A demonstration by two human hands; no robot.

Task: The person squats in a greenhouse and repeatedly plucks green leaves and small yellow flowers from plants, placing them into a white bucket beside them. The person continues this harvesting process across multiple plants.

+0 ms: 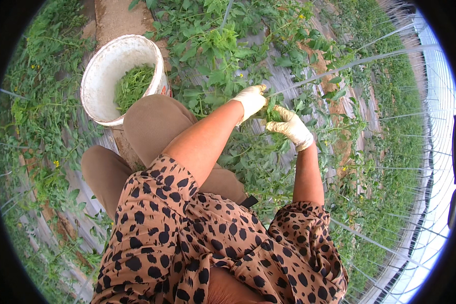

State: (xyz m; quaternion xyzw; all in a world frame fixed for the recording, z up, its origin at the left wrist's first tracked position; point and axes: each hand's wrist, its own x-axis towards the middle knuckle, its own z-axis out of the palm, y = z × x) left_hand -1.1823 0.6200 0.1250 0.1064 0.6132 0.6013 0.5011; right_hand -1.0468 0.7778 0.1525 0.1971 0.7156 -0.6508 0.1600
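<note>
My left hand (250, 102), in a pale thin glove, has its fingers closed at the top of a tomato plant, where a support string (326, 75) meets it. Just to the right, my right hand (292, 127), gloved alike, curls its thumb and fingers around leafy tomato growth (272, 114). Its fingertips are partly hidden by leaves, so the exact grip on the stem is unclear. The two hands are close together but apart. Left of my knee stands a white plastic bucket (102, 74), stained inside, with picked green shoots (135, 88) at its bottom.
Rows of tomato plants (212, 53) with small yellow flowers spread on both sides. Plastic mulch film (283, 76) covers the soil between them. A bare dirt path (123, 19) runs behind the bucket. More strings slant across the right, towards the pale greenhouse wall (439, 114). My bent knees (157, 121) are beside the bucket.
</note>
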